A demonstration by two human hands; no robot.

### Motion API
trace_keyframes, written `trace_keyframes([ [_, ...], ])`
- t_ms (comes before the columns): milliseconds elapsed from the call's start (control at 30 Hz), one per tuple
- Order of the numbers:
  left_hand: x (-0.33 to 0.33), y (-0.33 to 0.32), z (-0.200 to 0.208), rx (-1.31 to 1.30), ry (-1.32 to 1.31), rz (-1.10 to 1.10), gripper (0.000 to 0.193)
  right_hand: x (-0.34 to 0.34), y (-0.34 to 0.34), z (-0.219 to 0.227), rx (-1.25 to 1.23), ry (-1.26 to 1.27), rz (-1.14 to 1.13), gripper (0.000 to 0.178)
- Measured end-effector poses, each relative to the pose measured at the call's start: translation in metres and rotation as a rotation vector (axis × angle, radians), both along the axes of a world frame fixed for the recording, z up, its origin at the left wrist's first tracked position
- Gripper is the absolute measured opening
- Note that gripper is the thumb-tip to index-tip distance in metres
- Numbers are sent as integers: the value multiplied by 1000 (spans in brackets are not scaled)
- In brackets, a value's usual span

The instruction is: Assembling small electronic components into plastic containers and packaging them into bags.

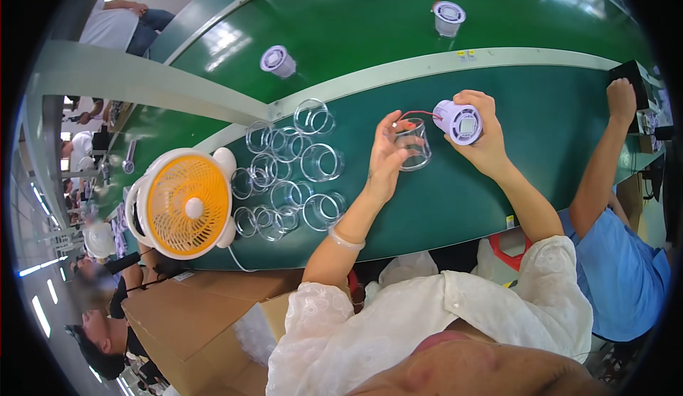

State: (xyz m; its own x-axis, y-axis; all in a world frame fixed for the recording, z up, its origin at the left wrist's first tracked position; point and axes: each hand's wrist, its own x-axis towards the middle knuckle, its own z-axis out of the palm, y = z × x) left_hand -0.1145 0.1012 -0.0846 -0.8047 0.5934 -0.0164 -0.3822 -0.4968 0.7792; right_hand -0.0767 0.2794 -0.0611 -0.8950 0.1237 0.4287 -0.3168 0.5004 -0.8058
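Observation:
My left hand (384,158) is closed round a clear plastic cup (420,156), which stands out to the right of its fingers over the green table. A thin red wire (416,114) runs from the fingertips of that hand to a lilac cylindrical unit (447,115). My right hand (489,140) grips this unit from the right, with its round slotted end and pale square centre facing me. The unit and the cup are close together but apart. To the left of my left hand, several more clear cups (321,161) form a group on the table.
A white fan with an orange grille (167,204) stands left of the cups. Beyond the pale rail (398,69), two similar lilac units (277,62) rest on a shiny green surface. A cardboard box (192,311) sits below left. A co-worker's arm (601,147) reaches in at right.

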Motion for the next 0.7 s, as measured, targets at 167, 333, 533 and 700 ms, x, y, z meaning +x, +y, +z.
trace_keyframes([
  [167,1,0,-1,-85,52,21,66,1,1,5,-91,102,-11,45],
  [333,2,1,2,-100,40,21,64,4,2,5,-91,42,-13,45],
  [533,1,2,4,-95,44,18,65,4,5,5,-95,-2,11,49],
  [700,0,1,2,-77,55,22,64,4,8,5,-885,-321,352,58],
])
